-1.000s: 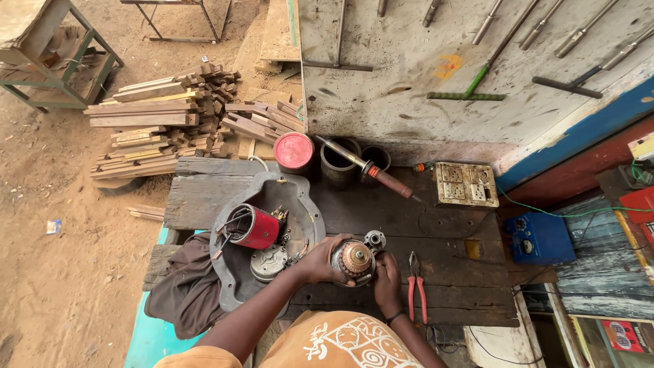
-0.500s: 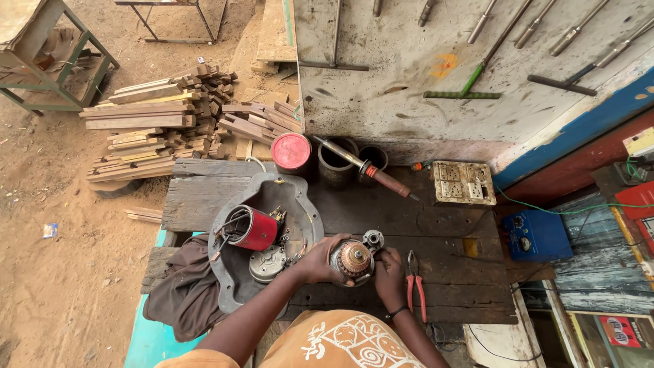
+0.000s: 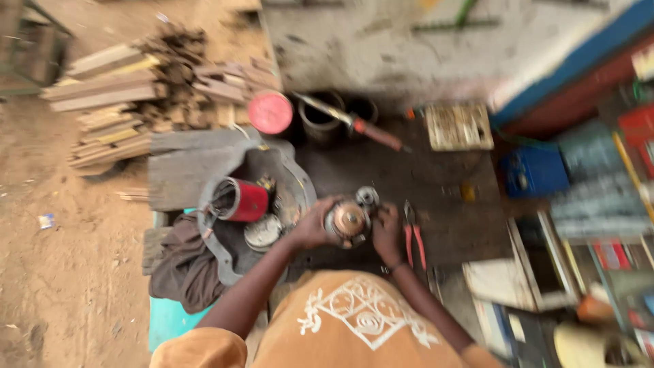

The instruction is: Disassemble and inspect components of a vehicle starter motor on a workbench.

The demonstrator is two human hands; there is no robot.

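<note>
Round metal part [image 3: 347,221] blurred (detail unreadable), cupped by left hand [image 3: 312,225], right hand [image 3: 387,233].

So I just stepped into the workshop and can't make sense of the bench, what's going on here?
A person is bent over a dark workbench, holding a round metal motor part with a coppery middle between both hands: left hand, right hand. Red-handled pliers lie just right of the hands. To the left, a red cylinder rests on its side in a grey tray. The picture is blurred, so finer detail is unclear.
</note>
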